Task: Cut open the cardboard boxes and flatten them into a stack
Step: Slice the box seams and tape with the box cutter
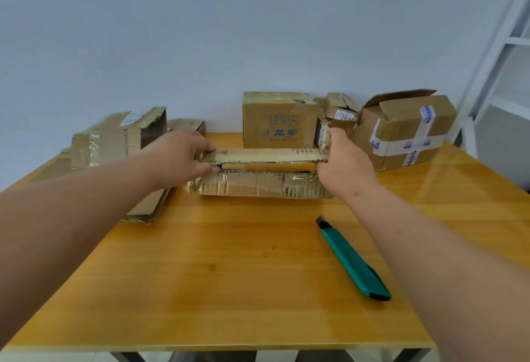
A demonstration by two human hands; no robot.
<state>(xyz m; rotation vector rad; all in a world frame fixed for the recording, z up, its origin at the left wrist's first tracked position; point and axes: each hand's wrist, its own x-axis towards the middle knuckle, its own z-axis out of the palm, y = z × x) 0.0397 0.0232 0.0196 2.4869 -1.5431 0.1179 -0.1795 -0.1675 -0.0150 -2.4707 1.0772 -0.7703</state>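
Glossy wooden tabletop (pixel 229 261) carries a flat, taped cardboard box (pixel 258 185) at twelve o'clock; left hand (pixel 183 158) and right hand (pixel 344 166) each pinch its lid ends. Teal cutter (pixel 354 259) lies at three o'clock.

Near half of the bench (pixel 218 275) lies open, only the green utility knife (pixel 354 259) on its right. Beyond, a flat box (pixel 258 183) blocks the middle; three upright boxes (pixel 279 120) wall the far edge.
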